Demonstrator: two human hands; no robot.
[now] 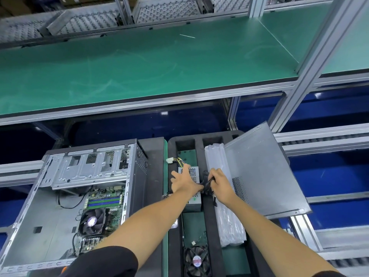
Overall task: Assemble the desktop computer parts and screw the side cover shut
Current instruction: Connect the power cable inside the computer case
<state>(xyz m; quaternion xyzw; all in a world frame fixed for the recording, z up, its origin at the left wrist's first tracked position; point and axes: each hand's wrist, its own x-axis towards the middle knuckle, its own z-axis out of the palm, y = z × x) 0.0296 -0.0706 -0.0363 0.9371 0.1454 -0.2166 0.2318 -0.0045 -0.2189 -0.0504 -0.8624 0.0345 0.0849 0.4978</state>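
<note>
Open computer case (pixel 65 198) lying on its side at near left, motherboard (pixel 103 204) and CPU fan (pixel 92 221) exposed inside, drive cage (pixel 89 168) along the far edge; just right of it, black foam tray (pixel 209 216) with several slots.

In a middle slot of the tray, grey power supply (pixel 193 188), perforated face upward; left hand (pixel 182 181) laid on top of it, fingers spread and mostly straight, reaching toward the far end — pressing or resting rather than gripping, though the underside of the palm is hidden. Beyond those fingertips, yellow-and-black wires ending in a white connector (pixel 169 160), just off the far left corner of the unit.

Right hand (pixel 218 181) immediately right of the power supply, fingers curled tight round a bundle of black cables (pixel 207 183); bundle pinched between thumb and fingers, lying between the two hands and touching the unit's right side.

Further right in the tray, long part wrapped in clear air-cushion plastic (pixel 225 216); leaning over it, tilted, grey side cover (pixel 263 172) with a vent patch — well apart from the case. Nearest slot: small black case fan (pixel 196 260) with a red centre label.

Far behind, green shelf (pixel 139 66) in an aluminium frame.
</note>
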